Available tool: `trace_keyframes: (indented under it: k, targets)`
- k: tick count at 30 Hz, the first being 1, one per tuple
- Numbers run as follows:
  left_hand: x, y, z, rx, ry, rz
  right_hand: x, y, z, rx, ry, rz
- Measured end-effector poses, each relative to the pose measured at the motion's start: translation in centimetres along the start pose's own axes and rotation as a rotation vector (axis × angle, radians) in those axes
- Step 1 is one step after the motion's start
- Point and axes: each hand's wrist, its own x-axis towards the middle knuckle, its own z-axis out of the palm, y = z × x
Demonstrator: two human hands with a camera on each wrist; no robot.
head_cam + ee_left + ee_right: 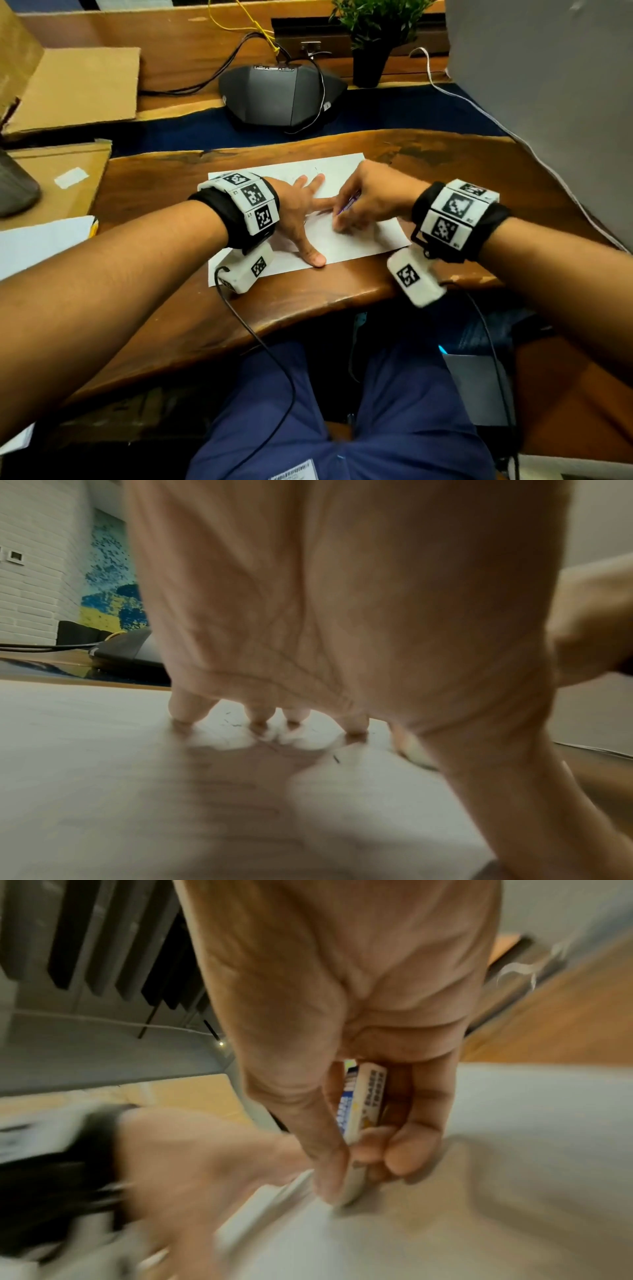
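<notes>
A white sheet of paper (359, 236) lies on the wooden table (154, 192). My left hand (301, 212) presses flat on the sheet with its fingers spread. In the left wrist view the fingertips (188, 707) rest on the paper (103, 750) near faint pencil marks (232, 725). Just to its right, my right hand (366, 202) pinches a white eraser with a blue sleeve (359, 1110) between thumb and fingers. The eraser's lower end touches the paper (514, 1150) beside the left hand (192, 1156). In the head view only a blue-purple sliver of the eraser (347, 206) shows.
A black conference phone (281, 94) with cables sits behind the paper, a potted plant (371, 34) to its right. Cardboard pieces (78, 85) and a paper stack (41, 240) lie at the left. A white cable (479, 113) runs along a grey panel at the right.
</notes>
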Motion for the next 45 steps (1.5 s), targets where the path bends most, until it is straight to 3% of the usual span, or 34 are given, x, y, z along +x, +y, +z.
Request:
trace_keyframes:
  k: [3, 6, 8, 12, 15, 17, 21, 23, 26, 31, 34, 36, 40, 43, 45]
  targets:
    - [0.0, 0.0, 0.1, 0.012, -0.006, -0.011, 0.7, 0.3, -0.2, -0.033, 0.079, 0.010]
    - [0.1, -0.1, 0.1, 0.008, -0.002, -0.002, -0.9, -0.8, 1.7, -0.063, -0.057, -0.087]
    - [0.1, -0.1, 0.1, 0.014, -0.002, -0.004, -0.4, -0.6, 0.8, -0.026, -0.109, -0.059]
    - [0.3, -0.1, 0.1, 0.040, -0.004, -0.019, 1.4, 0.3, -1.1, -0.026, 0.067, 0.045]
    - [0.3, -0.4, 0.2, 0.018, 0.009, -0.003, -0.2, -1.0, 1.0, -0.085, -0.056, -0.066]
    - [0.3, -0.3, 0.2, 0.018, 0.007, 0.001, -0.3, -1.1, 0.8, -0.031, -0.129, -0.055]
    - [0.3, -0.1, 0.1, 0.042, 0.003, -0.007, 1.7, 0.1, -1.2, 0.006, 0.073, 0.089]
    - [0.3, -0.3, 0.2, 0.030, 0.007, -0.003, 1.1, -0.2, 0.2, -0.050, 0.048, 0.016]
    - [0.5, -0.4, 0.2, -0.007, 0.007, 0.011, -0.2, -1.2, 1.4, -0.069, -0.105, -0.048]
    - [0.6, -0.5, 0.3, 0.024, 0.014, -0.001, 1.9, -0.3, -0.4, -0.005, 0.061, 0.062]
    - [0.4, -0.5, 0.3, 0.003, 0.028, 0.019, 0.4, -1.4, 1.8, -0.074, -0.049, -0.065]
    - [0.4, -0.4, 0.3, -0.014, 0.021, 0.017, 0.6, -1.4, 1.2, -0.048, -0.078, -0.039]
    - [0.7, -0.5, 0.3, -0.007, 0.009, -0.007, 2.4, -0.3, -0.7, -0.003, 0.100, 0.069]
    - [0.7, -0.7, 0.5, -0.032, 0.029, 0.018, 0.8, -1.0, 1.4, -0.068, -0.013, -0.055]
    - [0.7, -0.7, 0.5, -0.034, 0.030, 0.016, 0.3, -1.1, 1.3, -0.038, -0.091, -0.055]
